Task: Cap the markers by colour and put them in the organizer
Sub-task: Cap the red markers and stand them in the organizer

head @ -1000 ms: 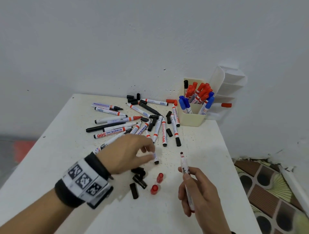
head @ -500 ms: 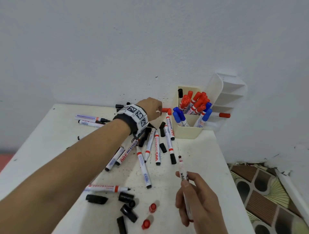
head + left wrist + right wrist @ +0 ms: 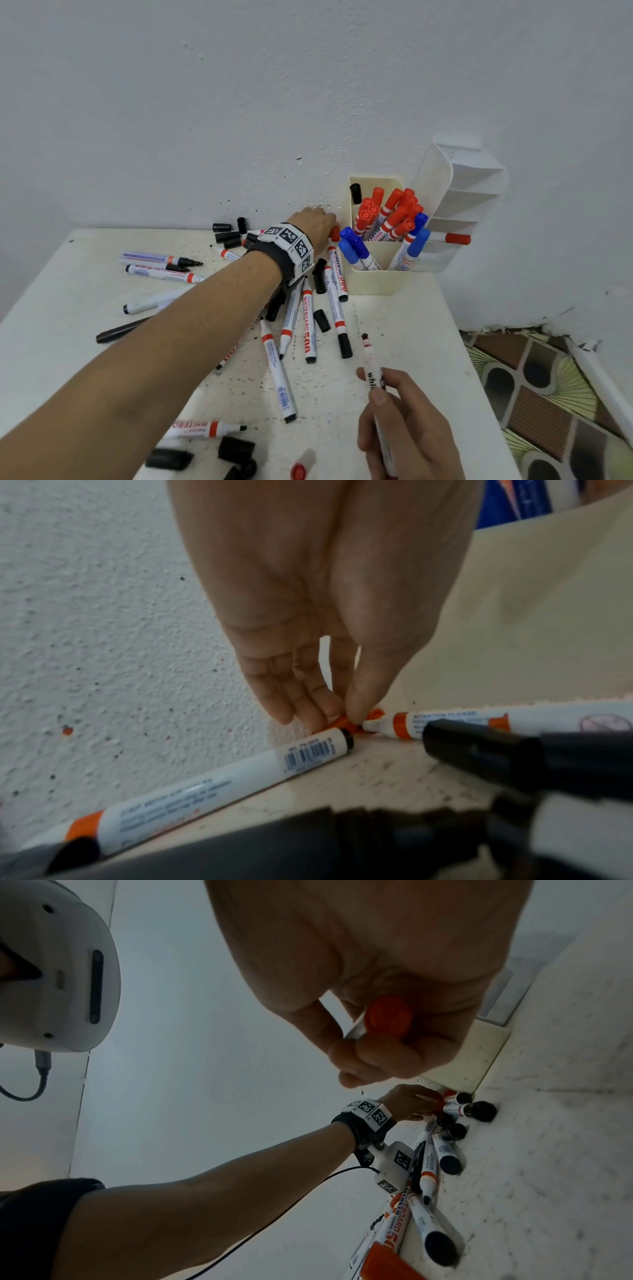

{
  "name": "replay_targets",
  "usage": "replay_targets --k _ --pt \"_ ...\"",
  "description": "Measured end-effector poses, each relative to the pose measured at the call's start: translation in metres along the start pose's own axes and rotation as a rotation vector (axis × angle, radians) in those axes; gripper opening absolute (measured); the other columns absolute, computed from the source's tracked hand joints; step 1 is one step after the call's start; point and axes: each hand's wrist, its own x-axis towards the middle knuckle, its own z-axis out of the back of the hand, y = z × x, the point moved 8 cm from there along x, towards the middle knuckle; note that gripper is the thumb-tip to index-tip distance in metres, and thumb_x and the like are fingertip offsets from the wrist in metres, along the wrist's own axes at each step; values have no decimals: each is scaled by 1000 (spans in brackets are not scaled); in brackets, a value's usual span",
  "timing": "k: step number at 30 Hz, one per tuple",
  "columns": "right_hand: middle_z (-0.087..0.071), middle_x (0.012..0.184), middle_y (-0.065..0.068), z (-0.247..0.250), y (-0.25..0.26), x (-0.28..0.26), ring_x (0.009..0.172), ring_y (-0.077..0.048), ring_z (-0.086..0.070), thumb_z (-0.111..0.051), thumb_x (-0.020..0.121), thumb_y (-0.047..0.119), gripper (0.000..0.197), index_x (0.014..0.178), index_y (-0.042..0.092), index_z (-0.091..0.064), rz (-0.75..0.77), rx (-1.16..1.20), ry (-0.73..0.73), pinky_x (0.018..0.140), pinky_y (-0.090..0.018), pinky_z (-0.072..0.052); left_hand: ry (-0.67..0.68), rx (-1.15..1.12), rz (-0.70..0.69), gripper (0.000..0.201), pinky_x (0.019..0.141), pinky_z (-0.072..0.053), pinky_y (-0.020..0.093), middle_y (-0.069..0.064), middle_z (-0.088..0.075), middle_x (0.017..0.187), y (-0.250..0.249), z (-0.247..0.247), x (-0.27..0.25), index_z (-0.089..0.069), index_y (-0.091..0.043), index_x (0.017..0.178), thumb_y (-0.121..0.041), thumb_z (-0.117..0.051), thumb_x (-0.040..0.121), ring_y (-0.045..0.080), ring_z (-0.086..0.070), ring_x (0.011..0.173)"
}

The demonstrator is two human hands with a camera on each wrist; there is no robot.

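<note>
My left hand [image 3: 313, 222] reaches to the back of the table [image 3: 394, 318], just left of the cream organizer [image 3: 373, 284]. In the left wrist view, my left hand [image 3: 339, 712] pinches a small red cap [image 3: 341, 723] with thumb and fingertips where the table meets the wall. That red cap [image 3: 334, 233] lies at the tip of an uncapped marker [image 3: 337, 270]. Near the front, my right hand [image 3: 394, 421] grips an uncapped red marker [image 3: 370, 359] upright, tip up. The marker's red end [image 3: 387, 1018] shows in the right wrist view.
The organizer holds capped red markers [image 3: 387, 212] and blue markers [image 3: 354, 248]. A white tiered rack [image 3: 462, 205] leans behind it. Several uncapped markers [image 3: 308, 325] lie mid-table. Loose black caps [image 3: 236, 448] and a red cap [image 3: 301, 467] lie at the front. The table's right edge drops to tiled floor [image 3: 548, 394].
My left hand moved from the front of the table to the back, beside the organizer, and closed its fingertips on a red cap. The right hand kept the marker upright.
</note>
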Motion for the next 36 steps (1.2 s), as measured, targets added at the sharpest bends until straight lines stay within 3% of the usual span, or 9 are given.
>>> replay_targets --k 8,11,16,21,24,27,31,33,36 --pt "-56 50 -14 4 -2 -4 34 -19 -35 -54 89 45 20 88 35 -71 4 13 -7 38 -19 -29 0 14 20 19 87 -48 40 14 -60 117 0 1 0 -55 -10 114 -17 -53 96 32 -59 104" --pt "-57 51 -14 5 -5 -5 34 -18 -36 -53 77 37 22 89 35 -71 -8 8 -2 38 -19 -29 26 59 45 21 90 -49 42 12 -60 115 1 0 0 -56 -11 115 -21 -52 96 31 -59 106" --pt "-57 51 -14 4 -3 -9 32 -17 -35 -52 77 35 21 87 35 -71 -4 -3 7 37 -18 -28 12 111 61 19 91 -46 42 9 -60 115 3 5 -5 -61 -13 110 -19 -53 95 29 -58 107" --pt "-59 55 -13 3 4 -17 33 -20 -40 -50 81 37 20 89 38 -69 33 -49 48 38 -17 -30 -220 -273 95 17 86 -54 40 3 -69 105 26 50 -34 -64 -17 107 -26 -58 95 21 -65 91" --pt "-59 56 -14 -2 6 -23 33 -20 -41 -50 90 34 20 92 36 -69 37 -49 70 38 -17 -30 -305 -475 83 12 78 -54 32 -6 -71 90 39 77 -80 -66 -22 102 -29 -62 93 10 -68 77" --pt "-59 56 -12 -15 12 -31 34 -21 -41 -49 82 38 21 91 38 -68 37 -40 118 38 -17 -30 -330 -647 74 10 70 -51 23 -12 -69 87 41 85 -136 -68 -25 96 -31 -69 89 1 -66 67" --pt "-57 58 -10 -38 16 -40 33 -20 -39 -50 87 37 23 100 28 -67 33 -9 183 37 -18 -30 -359 -996 71 16 72 -56 30 1 -68 87 29 75 -210 -66 -20 92 -25 -78 83 19 -71 74" --pt "-58 58 -10 -50 18 -46 32 -19 -37 -51 98 29 19 107 20 -65 31 -9 216 36 -18 -29 -420 -1206 86 19 74 -58 37 6 -68 87 20 71 -244 -66 -14 93 -22 -78 81 30 -73 75" --pt "-59 60 -12 -63 20 -54 32 -17 -35 -47 98 17 20 108 19 -65 39 -23 259 35 -17 -28 -492 -1457 118 24 77 -59 40 14 -68 87 5 61 -280 -65 -5 96 -17 -75 78 38 -72 79"
